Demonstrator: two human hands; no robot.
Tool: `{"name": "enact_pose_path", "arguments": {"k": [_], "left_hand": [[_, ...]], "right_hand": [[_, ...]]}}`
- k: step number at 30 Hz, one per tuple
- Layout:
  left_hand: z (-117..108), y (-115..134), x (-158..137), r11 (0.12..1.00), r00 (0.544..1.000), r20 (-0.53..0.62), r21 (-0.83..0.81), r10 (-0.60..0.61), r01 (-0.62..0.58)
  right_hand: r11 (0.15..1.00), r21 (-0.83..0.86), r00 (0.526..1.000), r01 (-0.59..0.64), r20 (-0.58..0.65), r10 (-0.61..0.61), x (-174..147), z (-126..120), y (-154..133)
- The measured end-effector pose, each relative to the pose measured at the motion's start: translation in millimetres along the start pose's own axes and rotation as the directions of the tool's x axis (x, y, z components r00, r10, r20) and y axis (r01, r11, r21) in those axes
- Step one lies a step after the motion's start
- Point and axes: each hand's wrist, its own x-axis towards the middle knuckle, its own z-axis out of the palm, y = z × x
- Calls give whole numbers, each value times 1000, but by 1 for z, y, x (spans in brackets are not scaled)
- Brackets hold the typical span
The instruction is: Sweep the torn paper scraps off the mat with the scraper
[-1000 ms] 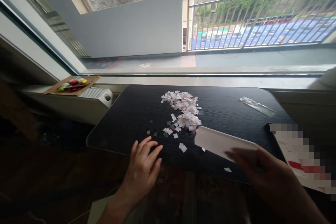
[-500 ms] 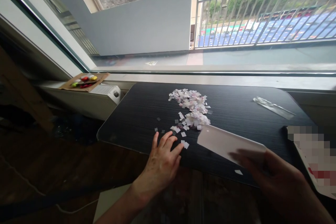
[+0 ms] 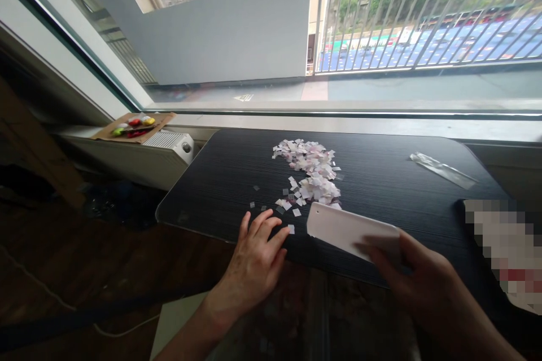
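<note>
A pile of small pale paper squares lies on the black table, with looser bits along its near side. My left hand is at the table's near edge, palm down and fingers spread. One loose white square lies at its index fingertip; whether they touch I cannot tell. My right hand grips the right end of a flat, pale rectangular piece with a small hole near its far-left corner. This piece is tilted just in front of the pile and hides part of the table.
A clear plastic strip lies at the table's back right. A dark-edged object with a blurred-out face is at the right edge. Left of the table stands a white radiator, with cardboard bearing colourful items beside it. A window runs behind.
My right hand has brought the pale piece left, closer to my left hand. My left hand has shifted slightly left. A white scrap by the right hand is no longer visible.
</note>
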Motion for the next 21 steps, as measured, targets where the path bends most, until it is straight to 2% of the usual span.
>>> {"name": "enact_pose_path", "arguments": {"k": [5, 9, 13, 15, 17, 19, 21], "left_hand": [[-4, -9, -13, 998, 995, -76, 18, -57, 58], [-3, -17, -26, 994, 988, -108, 23, -108, 111], [-2, -21, -35, 990, 981, -139, 21, -132, 136], [-1, -21, -37, 991, 979, -156, 15, -132, 136], [-1, -21, -37, 992, 978, -170, 6, -125, 128], [0, -20, -37, 994, 977, -181, -4, -112, 113], [1, -19, -35, 995, 977, -190, -9, -96, 96]], "right_hand": [[997, -67, 998, -40, -48, 37, -1, -8, 0], [997, -78, 1000, -17, 0, 17, -2, -13, 0], [996, -68, 998, -52, -29, 50, -11, -31, 2], [989, -89, 991, -115, -84, 108, -19, -46, 8], [971, -78, 967, -226, -139, 214, -26, -61, 18], [942, -19, 928, -335, -177, 326, -33, -74, 30], [920, 82, 901, -384, -187, 393, -39, -83, 41]]}}
